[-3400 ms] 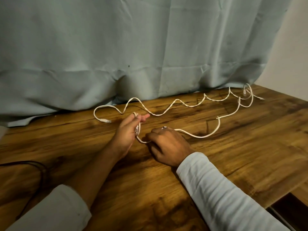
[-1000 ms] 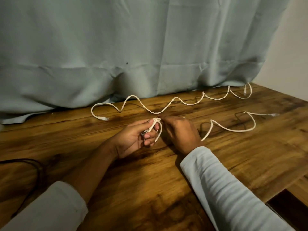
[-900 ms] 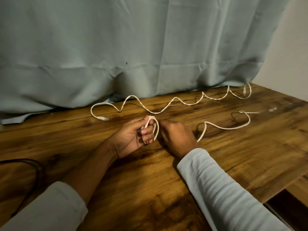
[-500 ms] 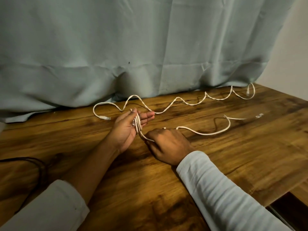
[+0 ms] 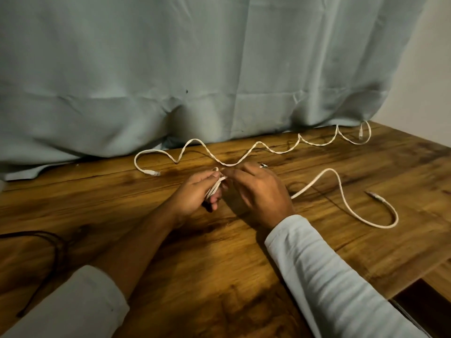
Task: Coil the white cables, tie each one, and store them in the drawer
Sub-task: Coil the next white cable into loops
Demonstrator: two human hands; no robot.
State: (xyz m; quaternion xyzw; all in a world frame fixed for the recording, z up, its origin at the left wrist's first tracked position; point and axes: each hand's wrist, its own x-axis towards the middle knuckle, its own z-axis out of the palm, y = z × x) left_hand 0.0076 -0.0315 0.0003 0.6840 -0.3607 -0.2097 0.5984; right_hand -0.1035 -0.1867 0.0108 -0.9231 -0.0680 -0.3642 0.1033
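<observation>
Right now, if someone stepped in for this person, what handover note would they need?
Left hand: grips the partly wound coil of the first cable.
Right hand: pinches that cable beside the coil.
Its loose tail lies on the table to the right; the second cable lies uncoiled along the curtain.
Done: several loops wound.
Left: finish winding, tie it, coil and tie the second, store both in the drawer, which I cannot make out.

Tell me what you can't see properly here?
Head view:
- Loop count of the coil: left hand fingers cover it.
- Right hand grip: its back hides the fingertips.
- Dark cord: cut by the left edge.
- Dark gap at the table edge, maybe the drawer: cut by the corner.
</observation>
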